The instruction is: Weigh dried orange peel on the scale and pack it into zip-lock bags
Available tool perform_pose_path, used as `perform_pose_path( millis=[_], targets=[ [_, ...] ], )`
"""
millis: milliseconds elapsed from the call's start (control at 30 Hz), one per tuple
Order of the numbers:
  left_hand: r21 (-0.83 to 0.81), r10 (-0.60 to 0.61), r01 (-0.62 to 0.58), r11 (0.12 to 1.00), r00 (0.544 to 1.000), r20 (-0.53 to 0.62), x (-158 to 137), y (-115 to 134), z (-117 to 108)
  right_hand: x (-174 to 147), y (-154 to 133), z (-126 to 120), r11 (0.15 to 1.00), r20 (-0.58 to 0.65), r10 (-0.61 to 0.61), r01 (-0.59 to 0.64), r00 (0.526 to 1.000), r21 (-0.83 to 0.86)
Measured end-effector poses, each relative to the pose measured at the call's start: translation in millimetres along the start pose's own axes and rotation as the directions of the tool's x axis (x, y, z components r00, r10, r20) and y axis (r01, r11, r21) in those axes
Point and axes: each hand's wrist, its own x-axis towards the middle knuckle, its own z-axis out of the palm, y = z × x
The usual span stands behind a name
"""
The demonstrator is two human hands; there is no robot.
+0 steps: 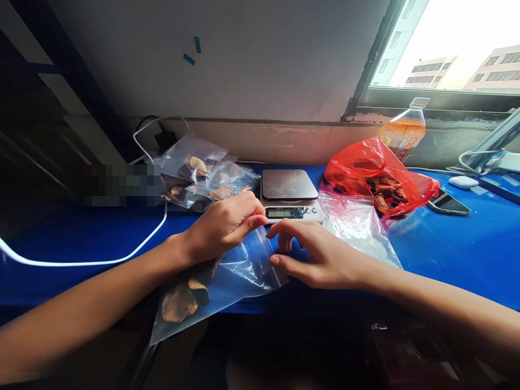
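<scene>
My left hand [227, 222] pinches the upper corner of a clear zip-lock bag [244, 271] between thumb and fingers. Inside the bag, toward its lower left end, lie brown dried slices [179, 304]; their exact kind is not clear. The bag hangs tilted over the table's front edge. Beside its zip strip, my right hand [312, 252] has its thumb and forefinger apart, with nothing between them. Just beyond both hands stands a kitchen scale [290, 187] with a bare metal plate and a lit display.
Several filled zip-lock bags [199, 173] lie heaped left of the scale. To its right are flat clear bags [357, 227], a red plastic bag [377, 176] of dried brown pieces, a phone [450, 205] and a drink bottle [406, 130]. A white cable [101, 262] crosses the blue table.
</scene>
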Motion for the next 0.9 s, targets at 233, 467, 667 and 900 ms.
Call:
perform_pose_path(
  millis=[233, 467, 667, 900],
  targets=[
    [0.000, 0.012, -0.012, 1.000, 0.999, -0.034, -0.3, -0.3, -0.8, 0.6, -0.3, -0.7, 1.000, 0.013, -0.001, 0.001, 1.000, 0.001],
    [-0.069, -0.008, 0.003, 0.998, 0.998, -0.061, 1.0, 3.1, -2.6, 2.6, -1.9, -5.2, 0.991, 0.119, 0.020, -0.036, 0.993, 0.131],
    [-0.091, -0.059, 0.050, 0.995, 0.993, -0.102, 0.7, 6.4, -4.1, 3.0, -3.9, -7.0, 0.969, 0.262, 0.054, -0.114, 0.964, 0.220],
    [-0.042, -0.138, 0.134, 0.990, 0.986, -0.092, 3.5, 7.2, -7.0, 2.7, -6.5, -8.7, 0.989, 0.289, 0.032, -0.071, 0.957, 0.128]
  ],
)
